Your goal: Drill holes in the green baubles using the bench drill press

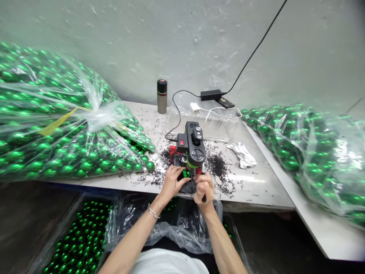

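In the head view I'm watching the left hand pinching a shiny green ball between curled fingers and thumb, the ball sitting beneath the near end of a black-and-green benchtop machine. The right hand is closing fully around a black handle just right of it. Small black pieces are lying around the machine, white gloves are resting to the right, and a tied clear bag of green balls is bulging at far left.
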